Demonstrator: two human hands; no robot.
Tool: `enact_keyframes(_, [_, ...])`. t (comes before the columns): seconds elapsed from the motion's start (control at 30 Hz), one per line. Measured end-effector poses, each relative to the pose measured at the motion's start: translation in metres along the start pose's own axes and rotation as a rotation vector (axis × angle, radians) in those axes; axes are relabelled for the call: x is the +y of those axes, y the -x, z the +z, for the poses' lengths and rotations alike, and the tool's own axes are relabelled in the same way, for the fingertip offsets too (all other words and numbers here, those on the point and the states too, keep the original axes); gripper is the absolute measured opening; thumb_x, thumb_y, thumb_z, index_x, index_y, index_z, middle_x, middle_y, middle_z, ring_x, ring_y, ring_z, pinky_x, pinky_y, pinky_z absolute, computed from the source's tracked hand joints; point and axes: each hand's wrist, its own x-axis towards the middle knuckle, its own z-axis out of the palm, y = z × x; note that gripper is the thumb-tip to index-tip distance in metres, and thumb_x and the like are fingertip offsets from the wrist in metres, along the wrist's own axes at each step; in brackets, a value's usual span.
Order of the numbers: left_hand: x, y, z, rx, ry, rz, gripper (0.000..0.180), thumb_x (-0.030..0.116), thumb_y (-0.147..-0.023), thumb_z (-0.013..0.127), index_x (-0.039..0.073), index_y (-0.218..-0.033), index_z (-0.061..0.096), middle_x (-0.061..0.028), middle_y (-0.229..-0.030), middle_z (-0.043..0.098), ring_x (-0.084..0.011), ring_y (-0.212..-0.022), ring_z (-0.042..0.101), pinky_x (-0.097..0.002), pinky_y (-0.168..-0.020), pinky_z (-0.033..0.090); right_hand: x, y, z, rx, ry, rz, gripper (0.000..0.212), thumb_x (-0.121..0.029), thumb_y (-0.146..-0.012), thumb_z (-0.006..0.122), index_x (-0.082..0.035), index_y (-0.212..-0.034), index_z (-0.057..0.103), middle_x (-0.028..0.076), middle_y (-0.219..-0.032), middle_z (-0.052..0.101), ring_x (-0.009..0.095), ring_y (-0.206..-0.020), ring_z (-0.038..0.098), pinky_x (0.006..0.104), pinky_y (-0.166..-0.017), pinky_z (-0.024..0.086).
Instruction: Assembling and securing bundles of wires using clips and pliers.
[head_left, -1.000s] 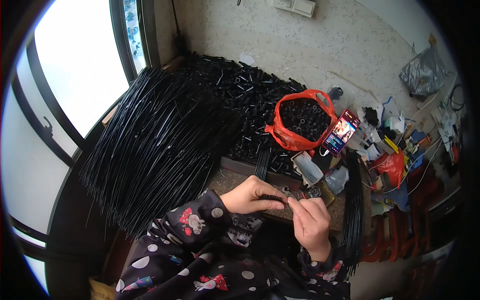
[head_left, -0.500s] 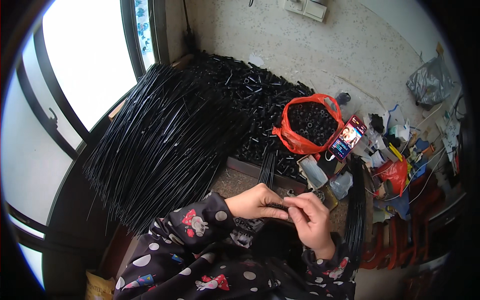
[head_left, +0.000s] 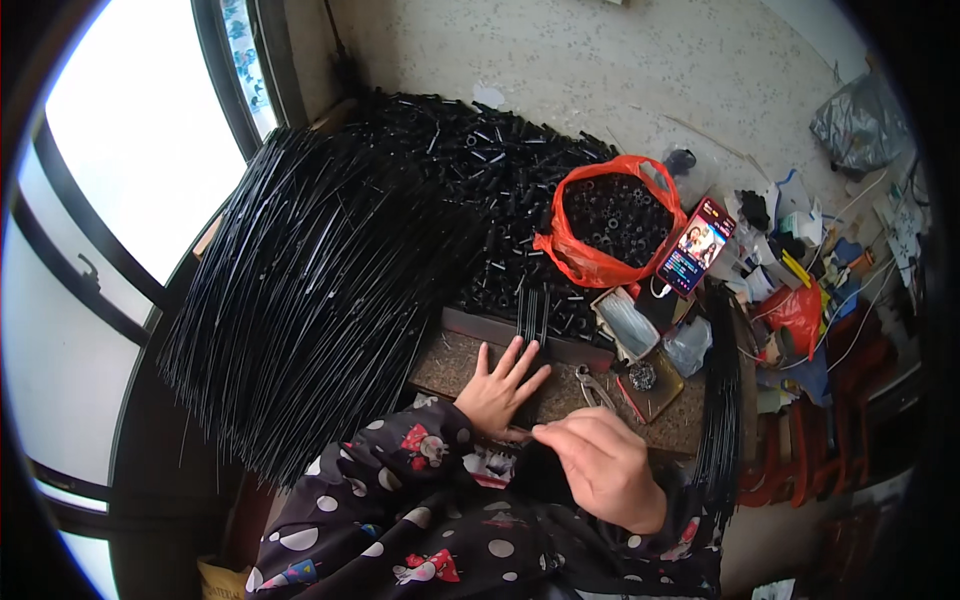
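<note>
My left hand (head_left: 497,392) lies flat at the table's near side, fingers spread. Its fingertips reach the lower ends of a small row of thin black rods (head_left: 532,312), which leans over a low dark ledge (head_left: 470,326). Just right of it, my right hand (head_left: 606,468) is raised nearer to me with thumb and fingers pinched together. Whatever is in that pinch is too small or hidden to make out. A pair of pliers (head_left: 592,386) lies beyond the right hand, beside a thin red stick-like tool (head_left: 631,399) and a small heap of metal bits (head_left: 642,376).
Long thin black rods (head_left: 300,290) form a big heap on the left. Short black tubes (head_left: 480,150) are piled behind. A red plastic bag (head_left: 590,268) holds black round parts, next to a lit phone (head_left: 695,248). More rods (head_left: 715,420) hang at the right edge.
My hands, close together on a dark ridged piece before, are now apart. The left has opened flat on the table; the right stays pinched, nearer to me. The view has shifted slightly.
</note>
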Motion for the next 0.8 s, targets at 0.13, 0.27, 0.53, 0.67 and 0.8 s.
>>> enact_keyframes(0.13, [-0.008,0.002,-0.019,-0.120,0.134,0.076,0.095,0.048,-0.059,0.063,-0.001,-0.134,0.028,-0.0224,-0.141,0.020,-0.0371,-0.132,0.017,-0.0549,-0.101,0.022,-0.010,0.009,0.001,-0.309,-0.186,-0.161,0.024,-0.001,-0.069,0.061,0.001,-0.093,0.061,0.008,-0.080,0.058,0.023,-0.076,0.057,0.0314,-0.067,0.049])
enact_keyframes(0.27, [-0.005,0.023,-0.020,-0.104,0.168,0.148,0.094,0.040,-0.058,0.063,-0.002,-0.134,0.026,-0.0234,-0.141,0.020,-0.0374,-0.132,0.017,-0.0500,-0.105,0.018,0.029,-0.007,0.008,-0.619,-0.683,-0.041,0.017,-0.010,-0.078,0.062,-0.003,-0.093,0.062,0.008,-0.084,0.061,0.024,-0.075,0.059,0.0296,-0.068,0.048])
enact_keyframes(0.53, [-0.001,0.047,-0.022,-0.182,0.206,0.182,0.096,0.045,-0.063,0.062,0.000,-0.137,0.021,-0.0208,-0.143,0.018,-0.0338,-0.133,0.019,-0.0457,-0.107,0.016,0.250,0.049,0.005,0.113,0.676,0.408,0.006,-0.009,-0.071,0.062,-0.004,-0.070,0.061,0.009,-0.077,0.054,0.029,-0.078,0.052,0.0370,-0.067,0.045])
enact_keyframes(0.67, [-0.004,0.047,-0.028,-0.185,0.205,0.160,0.093,0.048,-0.067,0.059,0.001,-0.137,0.021,-0.0196,-0.143,0.019,-0.0326,-0.133,0.018,-0.0453,-0.106,0.016,0.249,0.045,0.009,0.069,0.662,0.339,0.004,-0.007,-0.071,0.062,-0.004,-0.069,0.061,0.008,-0.074,0.052,0.027,-0.077,0.051,0.0365,-0.066,0.045])
enact_keyframes(0.8, [-0.008,0.042,-0.032,-0.223,0.341,0.142,0.088,0.051,-0.072,0.052,0.000,-0.136,0.021,-0.0193,-0.143,0.019,-0.0315,-0.133,0.019,-0.0440,-0.106,0.017,0.229,0.020,0.020,0.159,0.531,0.291,0.006,-0.005,-0.073,0.060,-0.001,-0.076,0.062,0.011,-0.076,0.056,0.029,-0.073,0.054,0.0364,-0.064,0.045])
